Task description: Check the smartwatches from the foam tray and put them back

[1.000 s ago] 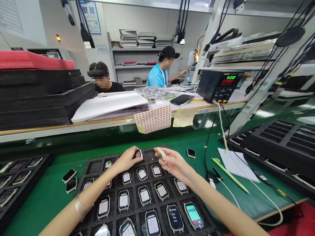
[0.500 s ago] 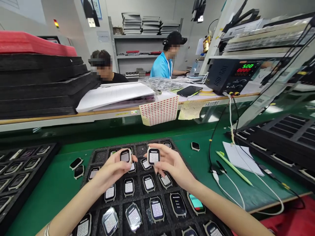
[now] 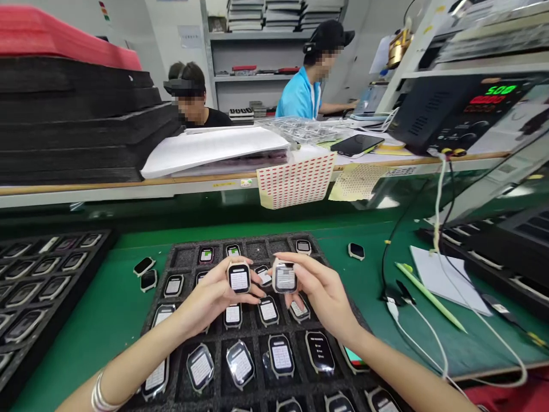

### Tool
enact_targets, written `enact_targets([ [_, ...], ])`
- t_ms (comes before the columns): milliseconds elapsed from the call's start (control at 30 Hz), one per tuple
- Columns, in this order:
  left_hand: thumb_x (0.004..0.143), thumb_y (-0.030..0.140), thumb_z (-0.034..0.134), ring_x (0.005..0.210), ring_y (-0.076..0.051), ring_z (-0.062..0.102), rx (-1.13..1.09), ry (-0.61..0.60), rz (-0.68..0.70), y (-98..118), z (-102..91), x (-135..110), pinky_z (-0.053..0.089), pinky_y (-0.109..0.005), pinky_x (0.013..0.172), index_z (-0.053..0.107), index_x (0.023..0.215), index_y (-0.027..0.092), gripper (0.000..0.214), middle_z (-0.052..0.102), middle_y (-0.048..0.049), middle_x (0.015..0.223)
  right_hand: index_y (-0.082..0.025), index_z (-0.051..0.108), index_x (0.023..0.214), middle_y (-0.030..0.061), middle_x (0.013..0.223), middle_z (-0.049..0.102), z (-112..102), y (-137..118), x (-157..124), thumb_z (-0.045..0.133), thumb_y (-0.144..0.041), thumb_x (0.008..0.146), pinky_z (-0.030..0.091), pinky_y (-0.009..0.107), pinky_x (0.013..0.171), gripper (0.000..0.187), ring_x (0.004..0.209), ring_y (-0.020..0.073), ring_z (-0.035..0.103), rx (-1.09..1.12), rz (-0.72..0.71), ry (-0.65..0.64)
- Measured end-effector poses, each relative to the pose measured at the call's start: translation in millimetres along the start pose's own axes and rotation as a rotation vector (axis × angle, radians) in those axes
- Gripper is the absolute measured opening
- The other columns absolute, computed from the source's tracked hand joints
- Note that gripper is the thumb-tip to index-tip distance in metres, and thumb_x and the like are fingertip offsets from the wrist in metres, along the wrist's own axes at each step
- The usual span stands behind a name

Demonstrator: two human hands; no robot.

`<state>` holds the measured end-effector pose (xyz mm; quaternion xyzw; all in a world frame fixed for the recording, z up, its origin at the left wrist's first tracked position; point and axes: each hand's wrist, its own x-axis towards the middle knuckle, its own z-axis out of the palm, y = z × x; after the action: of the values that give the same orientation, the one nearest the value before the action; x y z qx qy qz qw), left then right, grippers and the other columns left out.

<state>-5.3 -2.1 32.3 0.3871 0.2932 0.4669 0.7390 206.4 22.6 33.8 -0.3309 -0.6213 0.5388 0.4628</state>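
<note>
In my left hand (image 3: 214, 290) is a smartwatch without a strap (image 3: 239, 278), its lit screen showing a white list and facing me. My right hand (image 3: 319, 286) grips a second smartwatch (image 3: 285, 277) by its edges, with glare across the screen. The two watches are held side by side, apart, above a black foam tray (image 3: 171, 257). Several more watch bodies lie in the tray's compartments, most with lit white screens. One of them, a watch with a black text screen (image 3: 319, 352), sits below my right hand. My hands and forearms cover part of the tray.
At left is another tray of watches (image 3: 47, 280), with two loose watches (image 3: 148, 280) beside it. To the right lie a single watch (image 3: 355, 250), a green pen (image 3: 431, 297), white paper (image 3: 450, 280) and cables (image 3: 392, 309). A power supply (image 3: 454, 114) stands on the shelf. Two people are behind.
The view has shifted, so the bench appears lower and the shelf items further right. The left watch has turned its screen toward me; the right one has tilted and now catches glare.
</note>
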Motion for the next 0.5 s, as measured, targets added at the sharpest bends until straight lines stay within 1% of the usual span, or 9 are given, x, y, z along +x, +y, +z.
enact_targets([
  [67, 0.082, 0.009, 0.051, 0.09, -0.024, 0.065, 0.051, -0.021, 0.015, 1.3, 2.2, -1.2, 0.05, -0.04, 0.083, 0.052, 0.112, 0.016, 0.031, 0.066, -0.0111, 0.097, -0.024, 0.063, 0.114, 0.0054, 0.091, 0.066, -3.6, 2.2, -2.0, 0.052, -0.038, 0.094, 0.044, 0.021, 0.042, 0.026, 0.052, 0.0121, 0.059, 0.031, -0.016, -0.017],
  [133, 0.09, 0.018, 0.049, 0.084, -0.022, 0.065, 0.101, -0.043, 0.039, -0.5, 2.0, -1.1, 0.052, -0.038, 0.078, 0.051, 0.112, 0.015, 0.023, 0.065, -0.01, 0.091, -0.025, 0.062, 0.116, 0.0064, 0.096, 0.067, -5.7, 4.2, -3.6, 0.052, -0.038, 0.095, 0.047, 0.022, 0.045, 0.027, 0.054, 0.0121, 0.059, 0.053, -0.025, -0.032],
  [200, 0.093, 0.023, 0.047, 0.08, -0.02, 0.065, 0.145, -0.058, 0.063, -3.8, 0.7, -0.3, 0.053, -0.036, 0.075, 0.05, 0.112, 0.015, 0.021, 0.064, -0.0087, 0.087, -0.025, 0.062, 0.117, 0.0069, 0.097, 0.067, -6.3, 5.5, -5.0, 0.052, -0.037, 0.095, 0.048, 0.022, 0.046, 0.027, 0.055, 0.0121, 0.059, 0.06, -0.029, -0.042],
  [300, 0.093, 0.022, 0.047, 0.08, -0.02, 0.064, 0.161, -0.055, 0.067, -6.4, 0.1, 0.1, 0.053, -0.036, 0.074, 0.049, 0.114, 0.015, 0.023, 0.063, -0.0083, 0.085, -0.025, 0.062, 0.117, 0.0072, 0.098, 0.067, -5.5, 5.2, -6.4, 0.052, -0.035, 0.095, 0.049, 0.022, 0.046, 0.026, 0.054, 0.012, 0.059, 0.054, -0.03, -0.052],
  [500, 0.083, 0.009, 0.045, 0.089, -0.023, 0.063, 0.061, 0.006, 0.054, 0.2, 4.6, -5.8, 0.051, -0.04, 0.08, 0.044, 0.118, 0.017, 0.036, 0.065, -0.0102, 0.095, -0.024, 0.063, 0.114, 0.0052, 0.087, 0.069, -0.9, 0.2, -4.0, 0.057, -0.025, 0.091, 0.045, 0.018, 0.042, 0.024, 0.052, 0.0107, 0.059, 0.02, -0.004, -0.038],
])
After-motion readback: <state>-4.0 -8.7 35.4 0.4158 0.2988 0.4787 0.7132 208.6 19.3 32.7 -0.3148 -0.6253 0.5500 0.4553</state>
